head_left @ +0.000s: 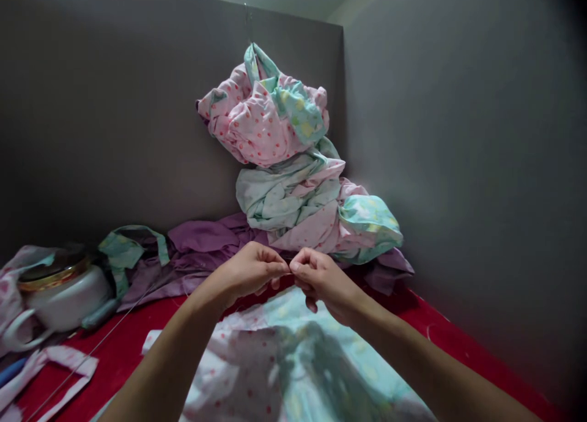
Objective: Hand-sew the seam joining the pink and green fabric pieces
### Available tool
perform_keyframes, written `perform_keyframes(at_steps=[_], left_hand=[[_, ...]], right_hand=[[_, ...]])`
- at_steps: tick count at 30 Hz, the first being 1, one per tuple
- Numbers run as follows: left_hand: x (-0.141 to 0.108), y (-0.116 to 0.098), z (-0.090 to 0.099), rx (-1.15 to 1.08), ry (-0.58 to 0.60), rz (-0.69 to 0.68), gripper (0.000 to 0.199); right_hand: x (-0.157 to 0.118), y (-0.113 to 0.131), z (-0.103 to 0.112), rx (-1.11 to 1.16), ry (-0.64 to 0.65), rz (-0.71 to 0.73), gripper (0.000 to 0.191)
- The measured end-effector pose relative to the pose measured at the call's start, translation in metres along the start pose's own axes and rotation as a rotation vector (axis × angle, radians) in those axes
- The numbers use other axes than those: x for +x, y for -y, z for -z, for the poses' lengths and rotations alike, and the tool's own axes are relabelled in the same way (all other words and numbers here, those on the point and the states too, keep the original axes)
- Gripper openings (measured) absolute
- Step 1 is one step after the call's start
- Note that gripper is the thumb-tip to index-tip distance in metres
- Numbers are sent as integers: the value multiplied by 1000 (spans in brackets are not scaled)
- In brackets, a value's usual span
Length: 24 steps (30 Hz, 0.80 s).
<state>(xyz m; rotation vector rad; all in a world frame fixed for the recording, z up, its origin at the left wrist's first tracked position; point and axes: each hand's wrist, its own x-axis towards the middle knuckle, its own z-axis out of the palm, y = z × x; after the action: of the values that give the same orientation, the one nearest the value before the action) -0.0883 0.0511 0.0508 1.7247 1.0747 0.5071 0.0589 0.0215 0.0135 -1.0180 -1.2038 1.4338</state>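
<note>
My left hand (pixel 259 268) and my right hand (pixel 321 280) meet fingertip to fingertip near the middle of the view. Each is closed in a pinch, and whatever sits between the fingertips is too small to make out. Below them lies a spread cloth (pixel 257 373), white with pink dots on its left part and pale green with yellow patches on its right part. Both forearms pass over this cloth.
Bundled printed fabric (pixel 261 125) hangs from a wall hook, above more piled fabric (pixel 293 196). Purple cloth (pixel 202 238) lies behind my hands. A white cup (pixel 68 299) stands at left on the red surface (pixel 110 355). Grey walls close the back and right.
</note>
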Motion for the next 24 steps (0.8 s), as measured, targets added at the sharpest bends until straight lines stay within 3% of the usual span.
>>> perform_keyframes(at_steps=[5,12,20,24], left_hand=[[-1,4,10,-57,107,-7,29],[0,13,23,-34,186,10,24],[-2,14,28,-44,219,11,26],[0,16,27,-11,178,24,21]], right_hand=[[2,4,7,-35,-77,111,21],[3,16,23,-54,-151,185,26],[2,28,38,-55,-206,244,27],[4,29,43,-85,-228,258,26]])
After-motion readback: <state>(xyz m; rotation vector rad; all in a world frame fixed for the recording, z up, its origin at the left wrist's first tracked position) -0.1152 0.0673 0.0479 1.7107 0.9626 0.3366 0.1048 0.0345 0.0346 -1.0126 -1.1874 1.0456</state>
